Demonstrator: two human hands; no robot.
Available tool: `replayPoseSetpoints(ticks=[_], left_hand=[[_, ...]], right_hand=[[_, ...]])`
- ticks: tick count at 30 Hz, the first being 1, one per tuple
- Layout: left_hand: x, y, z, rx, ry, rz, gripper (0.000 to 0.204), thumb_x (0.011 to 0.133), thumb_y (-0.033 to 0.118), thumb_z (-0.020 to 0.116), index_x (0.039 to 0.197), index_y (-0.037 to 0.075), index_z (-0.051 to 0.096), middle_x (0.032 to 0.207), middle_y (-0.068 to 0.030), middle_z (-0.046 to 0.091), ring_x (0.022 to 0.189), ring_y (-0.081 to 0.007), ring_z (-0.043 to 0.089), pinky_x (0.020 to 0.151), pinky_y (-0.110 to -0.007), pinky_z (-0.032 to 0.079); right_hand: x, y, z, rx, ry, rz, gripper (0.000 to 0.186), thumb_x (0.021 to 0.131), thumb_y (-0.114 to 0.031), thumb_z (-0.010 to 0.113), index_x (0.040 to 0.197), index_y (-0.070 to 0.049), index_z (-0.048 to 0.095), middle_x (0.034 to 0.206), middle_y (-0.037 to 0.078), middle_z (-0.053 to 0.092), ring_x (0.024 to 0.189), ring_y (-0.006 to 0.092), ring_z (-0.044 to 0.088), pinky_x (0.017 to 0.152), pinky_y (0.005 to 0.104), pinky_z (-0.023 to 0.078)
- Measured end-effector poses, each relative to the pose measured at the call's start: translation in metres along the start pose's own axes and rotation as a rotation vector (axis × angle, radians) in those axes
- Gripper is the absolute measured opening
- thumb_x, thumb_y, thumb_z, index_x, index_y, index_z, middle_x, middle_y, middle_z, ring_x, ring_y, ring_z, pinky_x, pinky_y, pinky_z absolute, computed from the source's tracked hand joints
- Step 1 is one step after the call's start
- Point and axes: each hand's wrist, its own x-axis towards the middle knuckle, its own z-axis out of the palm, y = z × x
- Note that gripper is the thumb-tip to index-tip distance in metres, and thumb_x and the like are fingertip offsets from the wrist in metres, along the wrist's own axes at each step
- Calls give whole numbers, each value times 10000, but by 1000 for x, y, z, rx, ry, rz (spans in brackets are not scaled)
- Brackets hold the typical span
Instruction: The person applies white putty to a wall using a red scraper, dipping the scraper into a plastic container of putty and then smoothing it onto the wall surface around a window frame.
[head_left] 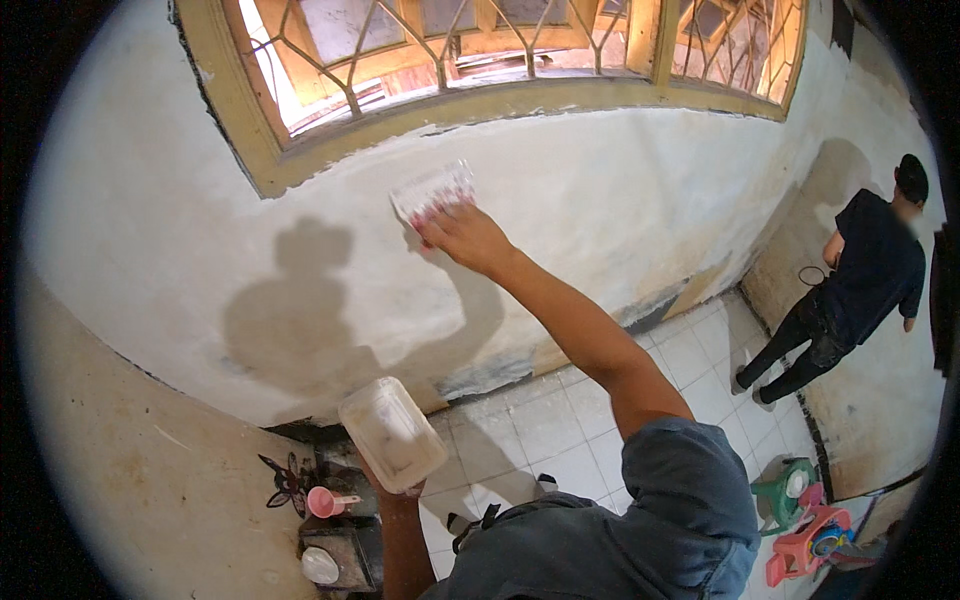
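My right hand [467, 237] is stretched up to the wall just below the window. Its fingers are closed on a wide putty scraper [432, 192], whose pale blade lies against the wall; red shows near my fingers, and the tool is slightly blurred. Low on the left, my left hand [398, 492] holds a white rectangular plastic tub [393, 435] from underneath, most of its fingers hidden by it. The tub is tilted toward the view, with pale smeared residue inside. Patchy white coating covers the wall [580, 190] around the scraper.
Above is a yellow-framed window [440, 105] with metal bars. A person in dark clothes [865, 270] stands at the right wall. A green stool [785, 495] and a pink stool [805, 545] stand lower right. A pink dipper [325, 502] sits lower left on dark furniture [350, 555].
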Motion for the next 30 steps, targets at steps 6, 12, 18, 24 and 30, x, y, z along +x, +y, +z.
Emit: replayPoseSetpoints(ticks=[6, 12, 18, 24, 30], left_hand=[[2, 13, -29, -102, -39, -13, 651, 893, 624, 460, 1390, 205, 417, 1345, -29, 504, 1210, -263, 513, 970, -494, 473], [8, 10, -14, -15, -95, -1, 735, 832, 684, 515, 1392, 219, 414, 1340, -26, 504, 1207, -269, 511, 972, -509, 466], [-4, 3, 3, -100, -77, -30, 713, 840, 658, 527, 1382, 205, 426, 1311, -29, 529, 1156, -287, 553, 952, -520, 482], [-4, 4, -7, -152, 46, -123, 616, 892, 587, 495, 1367, 197, 453, 1296, -42, 551, 1168, -296, 552, 953, -546, 476], [3, 2, -13, -214, 30, -111, 598, 902, 574, 480, 1364, 195, 460, 1302, -51, 552, 1175, -304, 550, 947, -549, 478]], right_hand=[[-12, -3, -47, -70, -109, 7, 118, 713, -100, 629, 805, -144, 570, 786, 20, 534, 770, 211, 535, 655, 344, 457], [3, 48, -54, -172, -94, 76, 160, 779, -121, 601, 928, -179, 597, 848, 29, 567, 827, 245, 565, 695, 380, 474], [-95, 45, -42, -30, -179, 98, 261, 775, -67, 608, 1022, -150, 612, 937, 71, 620, 940, 274, 589, 800, 431, 457], [-60, 66, -90, -197, -211, 207, 211, 706, -34, 621, 867, -163, 577, 855, 41, 589, 856, 267, 566, 770, 409, 460], [-3, 67, -88, -160, 0, 9, 159, 668, -31, 648, 724, -125, 532, 735, 32, 518, 708, 244, 509, 641, 365, 446]])
